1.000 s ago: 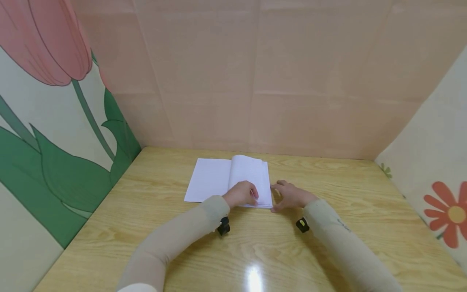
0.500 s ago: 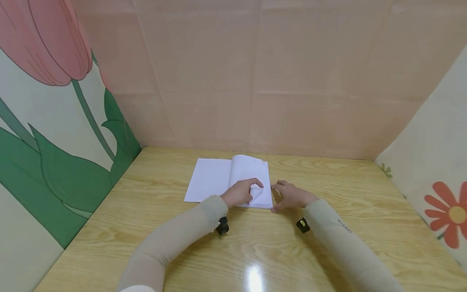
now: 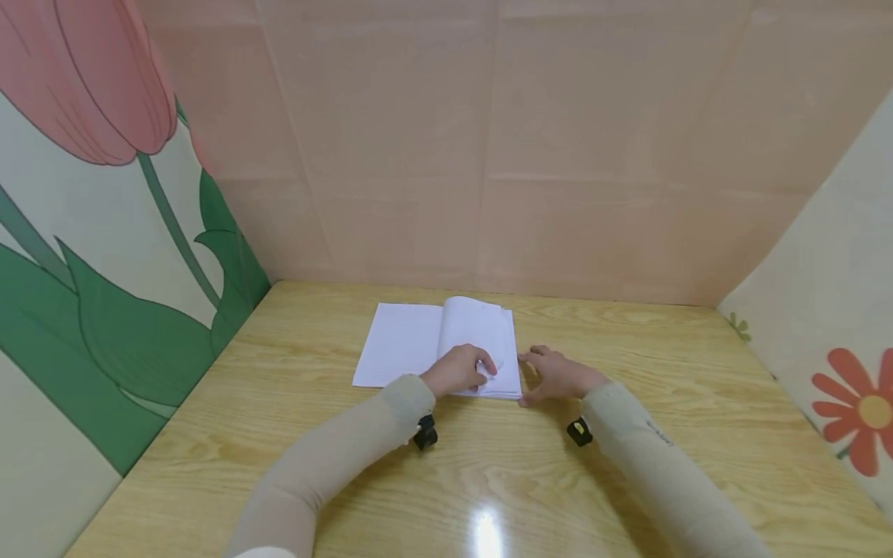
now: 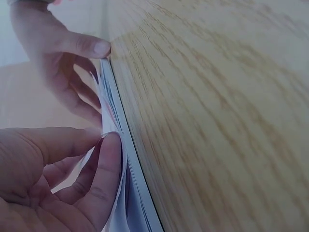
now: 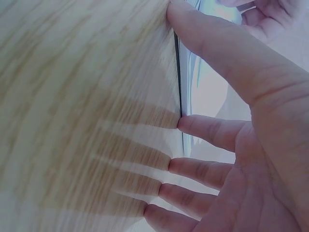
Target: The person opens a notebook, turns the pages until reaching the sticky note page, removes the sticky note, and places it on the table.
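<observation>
An open notebook [image 3: 403,341] with white lined pages lies on the wooden table, its right-hand leaves arched up near the spine. Over the lower part of the right side, my left hand [image 3: 456,369] pinches a page [image 4: 120,193] between thumb and forefinger; the leaf bends up at the fingertips in the left wrist view. At the notebook's right edge, my right hand [image 3: 554,375] has its fingers spread. Its thumb [image 5: 212,36] touches the lower right corner, and the forefinger tip meets the edge farther up. The other right fingertips rest on the table.
The wooden table [image 3: 335,496] reaches back to a pinkish wall covering [image 3: 488,155]. Flower-printed panels stand at the left [image 3: 139,310] and right [image 3: 830,310]. Both wrists wear small black cameras.
Half a second ago the left forefinger was stretched out over a lifted page corner. Now it has curled back toward the thumb, with the page between them. The right hand has stayed put.
</observation>
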Motion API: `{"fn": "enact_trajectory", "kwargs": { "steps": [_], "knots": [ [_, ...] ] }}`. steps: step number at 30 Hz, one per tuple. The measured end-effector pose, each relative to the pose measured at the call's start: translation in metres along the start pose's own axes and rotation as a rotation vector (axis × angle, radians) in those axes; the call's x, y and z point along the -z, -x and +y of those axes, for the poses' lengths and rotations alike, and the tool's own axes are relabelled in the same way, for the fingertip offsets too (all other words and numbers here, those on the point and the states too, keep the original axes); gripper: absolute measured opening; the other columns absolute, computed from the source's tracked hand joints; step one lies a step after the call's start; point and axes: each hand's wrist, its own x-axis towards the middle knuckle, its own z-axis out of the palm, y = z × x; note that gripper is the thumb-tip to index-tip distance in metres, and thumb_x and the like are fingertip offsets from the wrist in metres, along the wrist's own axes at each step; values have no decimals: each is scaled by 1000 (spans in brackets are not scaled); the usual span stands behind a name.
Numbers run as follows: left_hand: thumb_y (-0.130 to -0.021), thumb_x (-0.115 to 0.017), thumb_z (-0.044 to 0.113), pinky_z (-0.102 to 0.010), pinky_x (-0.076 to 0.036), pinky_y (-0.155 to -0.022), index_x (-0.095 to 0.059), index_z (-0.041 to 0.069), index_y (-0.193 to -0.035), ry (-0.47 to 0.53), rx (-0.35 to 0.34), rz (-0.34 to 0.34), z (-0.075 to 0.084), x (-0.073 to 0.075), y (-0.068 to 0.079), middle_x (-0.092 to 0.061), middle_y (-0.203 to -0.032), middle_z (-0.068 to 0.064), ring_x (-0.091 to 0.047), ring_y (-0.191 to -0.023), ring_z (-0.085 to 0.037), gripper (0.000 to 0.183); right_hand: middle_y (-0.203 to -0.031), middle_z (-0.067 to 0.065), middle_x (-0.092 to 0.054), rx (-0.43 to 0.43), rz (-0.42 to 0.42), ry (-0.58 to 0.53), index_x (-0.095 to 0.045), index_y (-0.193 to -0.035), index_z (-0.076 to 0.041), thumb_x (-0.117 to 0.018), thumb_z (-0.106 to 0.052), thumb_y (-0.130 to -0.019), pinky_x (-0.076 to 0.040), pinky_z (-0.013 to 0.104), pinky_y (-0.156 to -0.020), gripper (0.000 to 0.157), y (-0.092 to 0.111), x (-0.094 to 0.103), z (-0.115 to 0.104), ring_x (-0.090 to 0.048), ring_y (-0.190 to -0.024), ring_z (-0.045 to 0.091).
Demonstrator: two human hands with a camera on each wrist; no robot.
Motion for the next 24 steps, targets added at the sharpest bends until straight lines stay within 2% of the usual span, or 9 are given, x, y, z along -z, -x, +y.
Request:
{"fn": "enact_trajectory", "kwargs": {
  "steps": [7,13,24],
  "knots": [
    [-86,-68,2,-19,-44,-57,-72,7,-100,9,0,29,0,1,0,-65,-74,-2,-61,-59,-12,15,-151,34,-24,12,-1,-6,-40,-144,1,-80,-42,-76,-27,66,-106,90,1,0,0,-25,-137,53],
    [-85,-68,2,-19,-42,-57,-72,7,-101,24,-23,80,1,5,1,-63,-75,0,-54,-58,-7,17,-151,34,-24,13,-4,-3,-39,-144,1,-80,-42,-76,-27,66,-106,90,0,-1,1,-24,-137,52],
    [-88,-66,3,-22,-47,-59,-70,6,-105,190,-45,124,5,28,16,-61,-77,-3,-65,-68,-15,18,-150,33,-25,3,-10,6,-40,-143,0,-80,-43,-75,-28,65,-107,90,1,0,-2,-26,-137,51]
  ]
}}
